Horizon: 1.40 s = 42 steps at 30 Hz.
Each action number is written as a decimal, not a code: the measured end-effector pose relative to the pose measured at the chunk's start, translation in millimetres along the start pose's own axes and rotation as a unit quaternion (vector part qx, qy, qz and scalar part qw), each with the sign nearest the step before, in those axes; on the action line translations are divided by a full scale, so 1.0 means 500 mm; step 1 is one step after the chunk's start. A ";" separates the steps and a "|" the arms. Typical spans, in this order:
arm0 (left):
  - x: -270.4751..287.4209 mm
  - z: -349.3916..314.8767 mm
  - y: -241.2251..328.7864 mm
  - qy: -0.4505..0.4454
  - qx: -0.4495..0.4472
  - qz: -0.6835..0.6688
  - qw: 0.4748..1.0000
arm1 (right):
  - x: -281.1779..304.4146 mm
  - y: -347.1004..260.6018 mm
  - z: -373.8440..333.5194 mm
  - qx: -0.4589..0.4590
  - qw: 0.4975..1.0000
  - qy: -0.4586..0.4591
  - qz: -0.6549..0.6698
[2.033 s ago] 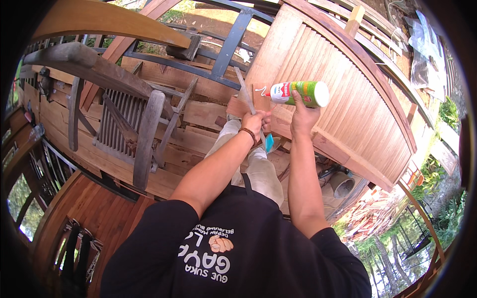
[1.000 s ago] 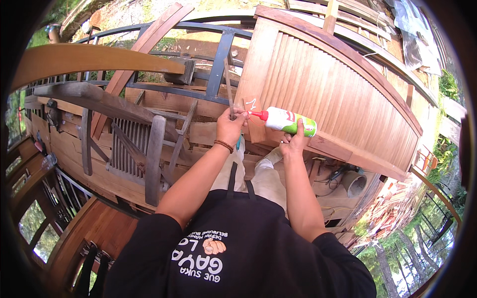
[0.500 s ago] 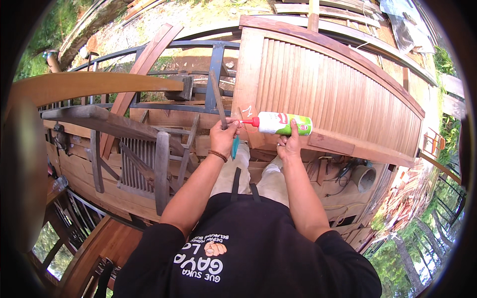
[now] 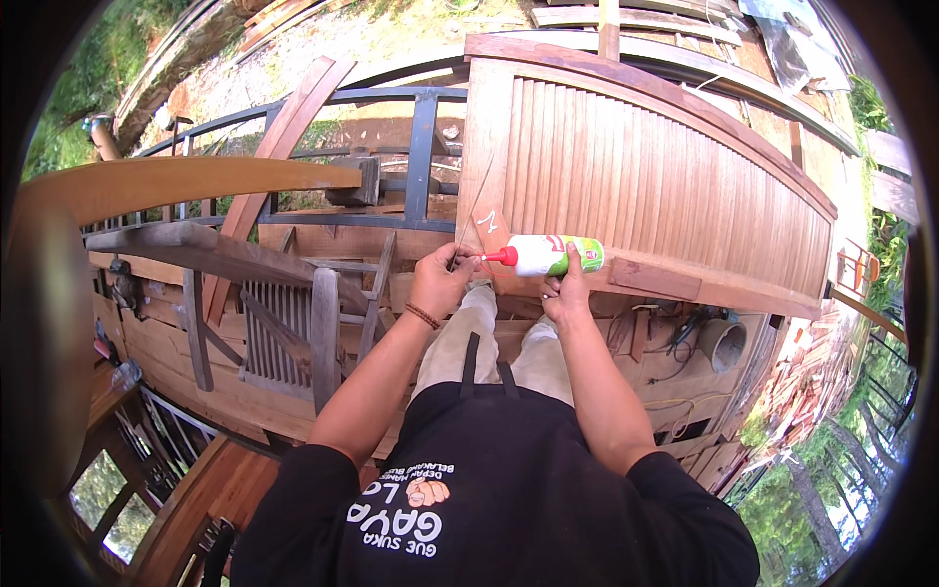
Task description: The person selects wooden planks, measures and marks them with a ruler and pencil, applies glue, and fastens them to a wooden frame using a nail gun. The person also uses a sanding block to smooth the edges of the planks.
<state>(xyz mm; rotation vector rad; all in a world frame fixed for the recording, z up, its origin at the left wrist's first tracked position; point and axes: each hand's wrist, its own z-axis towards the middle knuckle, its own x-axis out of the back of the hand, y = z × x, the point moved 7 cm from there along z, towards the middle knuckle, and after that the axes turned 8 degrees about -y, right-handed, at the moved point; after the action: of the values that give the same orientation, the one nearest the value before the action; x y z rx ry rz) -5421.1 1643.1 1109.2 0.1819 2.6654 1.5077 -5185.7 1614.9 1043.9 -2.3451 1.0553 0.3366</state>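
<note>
My right hand is closed around a white and green glue bottle, which lies nearly level with its red nozzle pointing left. The fingers of my left hand are pinched together at the nozzle's tip. They also hold a long thin flat strip, seen almost edge-on and rising away from me; its material is hard to tell. Just beyond both hands lies a louvered wooden panel with a white chalk-like mark on its near left corner.
A blue-grey metal frame runs left of the panel, with reddish planks leaning across it. Weathered wooden chair parts stand at my left, below a curved orange-brown beam. A bucket and cables sit at the lower right.
The strip in my left hand has turned from showing its flat face to nearly edge-on, and its turquoise lower end no longer shows. The bottle has shifted slightly left and nearer.
</note>
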 end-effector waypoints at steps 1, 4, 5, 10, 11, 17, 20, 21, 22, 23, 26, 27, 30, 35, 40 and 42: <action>-0.011 -0.012 0.009 -0.012 0.005 -0.014 1.000 | 0.006 0.007 0.006 -0.011 1.000 0.005 -0.003; -0.026 -0.040 0.010 -0.027 -0.007 0.018 0.999 | 0.000 0.026 0.031 -0.050 0.999 0.004 -0.018; -0.029 -0.047 0.008 -0.028 -0.015 0.041 0.999 | -0.013 0.029 0.040 -0.060 0.998 -0.006 -0.034; -0.016 -0.065 0.084 0.018 -0.050 -0.010 0.999 | -0.114 0.033 0.111 -0.106 0.986 -0.077 -0.101; -0.005 -0.063 0.085 0.034 -0.049 -0.033 0.998 | -0.145 0.032 0.127 -0.107 0.984 -0.076 -0.119; 0.092 -0.077 0.026 0.124 -0.021 -0.091 0.988 | -0.317 -0.013 0.206 -0.172 0.963 -0.105 -0.181; 0.133 -0.109 -0.042 0.151 0.013 -0.051 0.987 | -0.329 -0.027 0.303 -0.214 0.960 -0.092 -0.157; 0.142 -0.123 -0.069 0.161 0.028 -0.041 0.986 | -0.346 -0.027 0.317 -0.219 0.957 -0.105 -0.160; 0.150 -0.135 -0.091 0.168 0.044 -0.031 0.984 | -0.356 -0.025 0.332 -0.224 0.954 -0.116 -0.160; 0.154 -0.140 -0.112 0.168 0.056 -0.027 0.984 | -0.366 -0.027 0.349 -0.228 0.952 -0.126 -0.160; 0.159 -0.152 -0.168 0.159 0.098 -0.005 0.982 | -0.358 -0.031 0.390 -0.276 0.945 -0.146 -0.099; 0.156 -0.146 -0.179 0.156 0.111 0.007 0.981 | -0.360 -0.040 0.390 -0.274 0.946 -0.137 -0.106; 0.137 -0.121 -0.197 0.150 0.133 -0.022 0.979 | -0.355 -0.045 0.384 -0.267 0.942 -0.125 -0.160; 0.091 -0.038 -0.184 0.151 0.139 -0.105 0.973 | -0.282 -0.062 0.367 -0.175 0.953 -0.017 -0.246; 0.031 0.003 -0.150 0.143 0.126 -0.158 0.969 | -0.068 0.001 0.224 0.034 0.819 -0.052 -0.571; 0.014 0.013 -0.192 0.173 0.130 -0.174 0.961 | 0.021 -0.025 0.134 0.069 0.708 0.013 -0.703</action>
<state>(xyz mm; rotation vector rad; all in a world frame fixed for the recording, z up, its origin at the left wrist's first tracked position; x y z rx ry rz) -5433.7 1600.6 1023.4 -0.5609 2.9431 1.1665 -5169.6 1653.6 988.9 -2.2819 -0.8402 -0.3657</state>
